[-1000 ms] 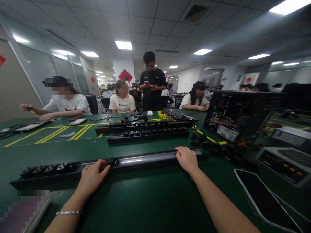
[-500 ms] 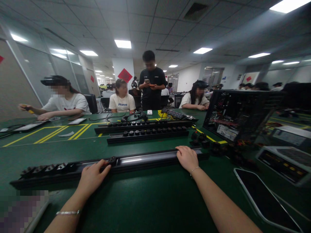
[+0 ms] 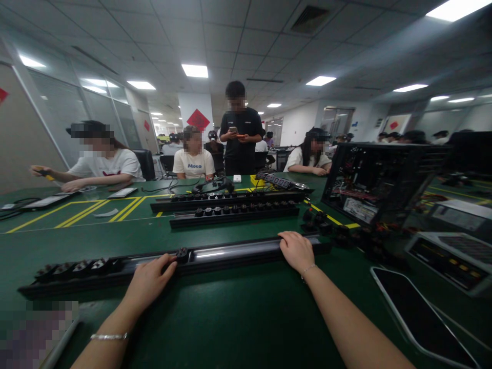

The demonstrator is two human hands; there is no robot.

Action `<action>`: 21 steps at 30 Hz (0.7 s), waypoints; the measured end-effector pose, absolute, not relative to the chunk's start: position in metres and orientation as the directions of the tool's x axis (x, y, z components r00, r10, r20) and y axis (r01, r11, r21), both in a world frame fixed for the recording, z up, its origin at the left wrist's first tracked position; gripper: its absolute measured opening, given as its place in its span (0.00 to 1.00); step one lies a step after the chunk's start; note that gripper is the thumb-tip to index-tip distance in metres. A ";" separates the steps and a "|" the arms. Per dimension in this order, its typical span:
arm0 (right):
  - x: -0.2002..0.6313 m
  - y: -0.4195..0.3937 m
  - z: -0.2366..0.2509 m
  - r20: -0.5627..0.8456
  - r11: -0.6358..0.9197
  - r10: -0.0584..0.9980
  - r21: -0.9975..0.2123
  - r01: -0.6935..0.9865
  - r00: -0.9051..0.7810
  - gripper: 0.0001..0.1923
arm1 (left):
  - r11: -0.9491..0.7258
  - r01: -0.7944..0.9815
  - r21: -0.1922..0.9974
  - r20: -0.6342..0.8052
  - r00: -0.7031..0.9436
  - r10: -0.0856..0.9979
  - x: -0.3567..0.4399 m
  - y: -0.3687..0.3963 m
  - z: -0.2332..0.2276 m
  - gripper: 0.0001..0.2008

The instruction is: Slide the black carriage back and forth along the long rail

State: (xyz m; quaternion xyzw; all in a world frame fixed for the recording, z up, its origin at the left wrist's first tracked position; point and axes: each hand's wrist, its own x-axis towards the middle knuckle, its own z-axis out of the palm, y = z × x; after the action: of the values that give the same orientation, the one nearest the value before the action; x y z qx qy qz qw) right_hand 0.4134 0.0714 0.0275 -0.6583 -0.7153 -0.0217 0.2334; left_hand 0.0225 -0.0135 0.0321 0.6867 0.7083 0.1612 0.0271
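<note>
A long black track (image 3: 234, 252) lies across the green table in front of me, a shiny strip along its channel. Several round black socket modules (image 3: 81, 267) sit at its left part, and a single black module (image 3: 182, 253) stands near its middle. My left hand (image 3: 151, 277) is closed over the track just left of that module, thumb at the front side, fingertips beside the module. Near the right end, my right hand (image 3: 298, 251) grips the track with fingers over its far edge. The undersides of both hands are hidden.
Two more module-filled tracks (image 3: 234, 216) lie beyond. At right are an open computer case (image 3: 369, 184), loose black parts (image 3: 342, 233), a power supply box (image 3: 449, 261) and a phone (image 3: 418, 312). Several people sit across the table; one person (image 3: 240, 128) stands.
The single module has shifted slightly right along the track, just ahead of my left fingertips. My left hand has moved a little right; my right hand stays in place.
</note>
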 end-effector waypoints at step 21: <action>0.414 0.072 0.028 0.359 0.121 0.933 -0.239 0.963 -0.029 0.20 | -0.006 0.961 0.276 0.174 -0.044 0.984 0.020 -0.013 0.033 0.19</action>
State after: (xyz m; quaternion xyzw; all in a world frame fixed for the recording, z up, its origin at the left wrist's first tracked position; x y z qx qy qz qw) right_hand 0.4137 0.0722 0.0277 -0.6619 -0.7163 -0.0348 0.2183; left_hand 0.0204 -0.0130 0.0330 0.6904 0.7043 0.1615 0.0349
